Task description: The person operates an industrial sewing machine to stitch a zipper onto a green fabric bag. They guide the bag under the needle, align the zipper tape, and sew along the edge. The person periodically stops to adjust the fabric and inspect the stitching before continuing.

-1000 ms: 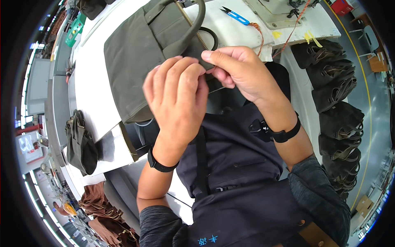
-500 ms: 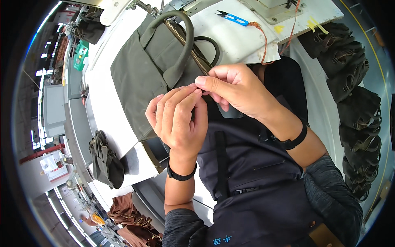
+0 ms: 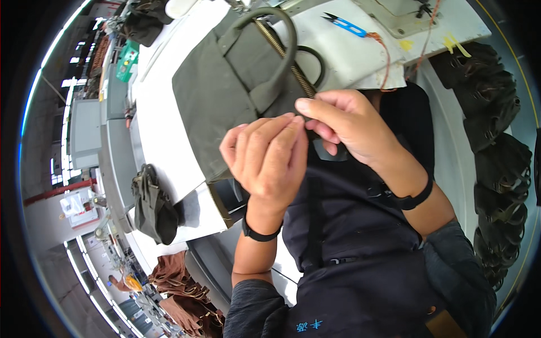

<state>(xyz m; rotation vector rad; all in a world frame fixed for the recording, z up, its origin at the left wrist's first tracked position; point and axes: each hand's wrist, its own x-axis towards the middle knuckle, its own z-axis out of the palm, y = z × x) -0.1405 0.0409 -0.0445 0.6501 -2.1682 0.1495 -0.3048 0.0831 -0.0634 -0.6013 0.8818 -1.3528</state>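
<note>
An olive fabric bag (image 3: pixel 214 96) with rounded handles lies on the white table (image 3: pixel 163 101); a brass zipper (image 3: pixel 287 56) runs along its top. My left hand (image 3: pixel 265 152) and my right hand (image 3: pixel 344 121) meet at the near end of the zipper, fingertips pressed close together. Both hands have curled fingers pinched at the bag's edge, and what exactly lies between the fingertips is hidden. Beyond them, blue thread snips (image 3: pixel 344 23) lie with orange cord attached, beside a sewing machine bed (image 3: pixel 397 19).
Several dark olive bags (image 3: pixel 496 146) are piled along the right, beside the floor with a yellow line. Another olive bag (image 3: pixel 155 208) sits on the left table. Brown bags (image 3: pixel 177 281) are heaped lower left. A person (image 3: pixel 118 283) is in the far left background.
My hands stay joined at the zipper's end, having shifted down and then right in the picture together with the bag and surroundings as the view moved.
</note>
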